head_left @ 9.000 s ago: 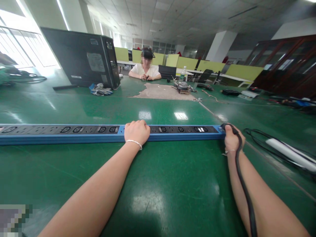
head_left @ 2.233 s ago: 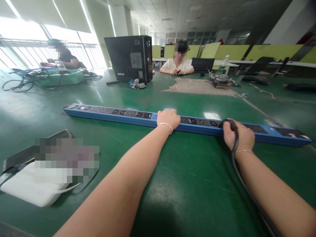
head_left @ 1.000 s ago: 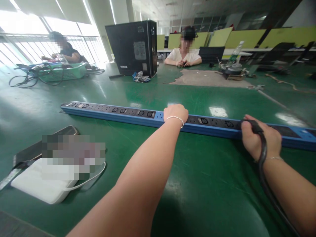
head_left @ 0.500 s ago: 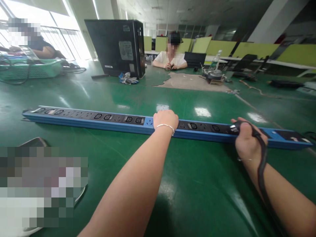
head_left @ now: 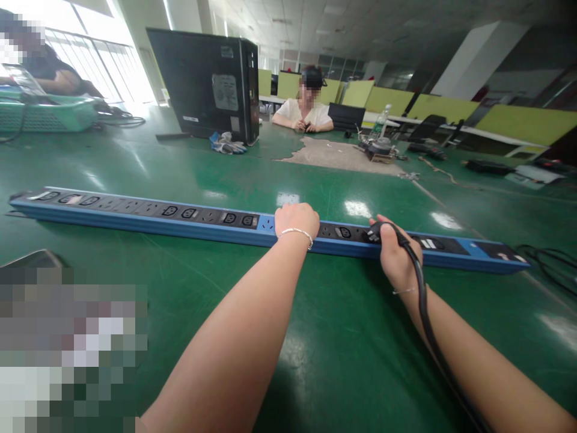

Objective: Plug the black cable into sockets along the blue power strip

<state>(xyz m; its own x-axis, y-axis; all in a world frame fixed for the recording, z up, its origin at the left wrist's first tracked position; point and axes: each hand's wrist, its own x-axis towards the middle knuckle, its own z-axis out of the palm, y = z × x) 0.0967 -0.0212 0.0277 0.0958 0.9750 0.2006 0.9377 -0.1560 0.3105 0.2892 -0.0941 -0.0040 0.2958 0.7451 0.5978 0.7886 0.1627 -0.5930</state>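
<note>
A long blue power strip (head_left: 216, 231) with black socket panels lies across the green table. My left hand (head_left: 297, 221) is closed over its middle, gripping it from above; the fingertips are hidden on the far side. In my right hand (head_left: 399, 252) is a black power plug (head_left: 374, 232), pinched between thumb and fingers. The plug's metal prongs point left, just over the sockets to the right of my left hand. Its thick black cable (head_left: 421, 294) hangs over my right wrist and runs down to the bottom edge.
A black computer case (head_left: 202, 87) stands at the back, with gloves (head_left: 228, 143) beside it. A person (head_left: 303, 111) sits across the table; another sits at far left behind a green basket (head_left: 54, 114). A bottle (head_left: 381, 120) stands at back right. Black cables (head_left: 552, 264) lie by the strip's right end.
My right hand has moved left along the strip with the plug, closer to my left hand. The left hand keeps its grip on the strip. The view has shifted slightly.
</note>
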